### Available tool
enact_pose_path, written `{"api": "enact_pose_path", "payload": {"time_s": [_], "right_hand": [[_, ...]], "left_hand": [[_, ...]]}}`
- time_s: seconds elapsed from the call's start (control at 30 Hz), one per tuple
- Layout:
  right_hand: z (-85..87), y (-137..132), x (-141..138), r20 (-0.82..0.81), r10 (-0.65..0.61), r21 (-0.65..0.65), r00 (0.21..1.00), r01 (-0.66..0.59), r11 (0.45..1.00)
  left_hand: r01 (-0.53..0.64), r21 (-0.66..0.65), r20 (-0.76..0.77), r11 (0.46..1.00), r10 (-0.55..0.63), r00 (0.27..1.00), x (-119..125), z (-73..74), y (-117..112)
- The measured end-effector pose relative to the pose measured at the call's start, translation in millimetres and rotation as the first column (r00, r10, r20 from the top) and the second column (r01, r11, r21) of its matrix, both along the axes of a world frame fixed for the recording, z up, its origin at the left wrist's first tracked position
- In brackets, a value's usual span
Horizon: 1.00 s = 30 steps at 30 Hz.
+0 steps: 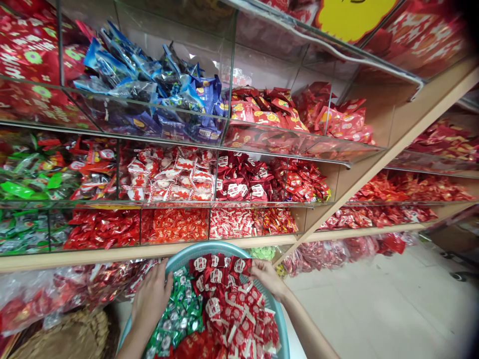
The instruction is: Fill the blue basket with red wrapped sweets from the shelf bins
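A teal plastic basket [220, 248] is filled with wrapped sweets. Green-wrapped candies [179, 311] lie on its left side, small red-and-white candies [243, 311] on its right, and dark red candy packets [215, 275] at the far end. My left hand [152, 294] is closed over the basket's left rim, its fingers partly hidden. At the far right of the basket, my right hand [268, 280] pinches the edge of a dark red candy packet [240, 266] between thumb and fingers.
Shelf bins ahead hold blue packets [149, 85], orange-print red packets [269, 109] and more dark red packets [243, 177]. A wooden upright [374, 162] divides the shelving. Bagged sweets [75, 286] lie below, beside a woven basket [63, 336]. Tiled floor [370, 304] extends right.
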State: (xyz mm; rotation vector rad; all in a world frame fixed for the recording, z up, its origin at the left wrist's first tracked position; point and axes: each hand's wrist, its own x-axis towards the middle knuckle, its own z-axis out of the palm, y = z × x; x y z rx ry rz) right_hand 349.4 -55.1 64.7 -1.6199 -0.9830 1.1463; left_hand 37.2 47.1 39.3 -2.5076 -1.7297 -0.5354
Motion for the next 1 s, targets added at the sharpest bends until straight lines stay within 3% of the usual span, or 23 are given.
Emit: {"api": "enact_pose_path", "payload": {"time_s": [0.23, 0.37, 0.57, 0.7, 0.77, 0.83, 0.93, 1.0], "right_hand": [[-1.4, 5.2, -10.6, -0.221, 0.012, -0.063, 0.975, -0.027, 0.998], [-7.0, 13.6, -16.9, -0.253, -0.015, -0.089, 0.967, -0.008, 0.996], [-15.5, 23.8, -23.9, -0.133, -0.026, -0.139, 0.991, 0.007, 0.990], [-13.7, 24.6, -27.6, 0.075, 0.010, -0.163, 0.997, 0.003, 0.987], [-3.7, 24.3, -26.2, 0.235, 0.014, -0.158, 0.972, 0.024, 0.987], [16.7, 24.8, -22.1, 0.421, -0.005, -0.106, 0.907, 0.054, 0.993], [66.3, 28.8, -12.5, 0.627, -0.140, 0.106, 0.767, 0.094, 0.990], [105.2, 35.3, -5.1, 0.653, -0.306, 0.332, 0.693, 0.101, 0.938]], "left_hand": [[-0.009, -0.026, -0.016, 1.000, 0.009, 1.000, 0.0, -1.3, 1.1], [-0.016, -0.023, -0.012, 1.000, 0.015, 1.000, 0.0, -1.1, -0.2], [-0.005, -0.033, 0.009, 0.999, 0.005, 1.000, 0.0, -1.2, 0.3], [-0.004, -0.032, 0.022, 0.999, 0.005, 1.000, -0.9, -3.3, 1.5], [-0.002, -0.033, 0.022, 0.999, 0.003, 1.000, -1.4, -4.3, 2.3], [-0.004, -0.028, 0.011, 1.000, 0.004, 1.000, -1.5, -4.7, 3.1], [-0.013, -0.018, -0.009, 1.000, 0.013, 1.000, -0.8, -3.4, 3.4], [-0.014, -0.020, -0.010, 1.000, 0.014, 1.000, -0.4, -1.9, 2.9]]}}
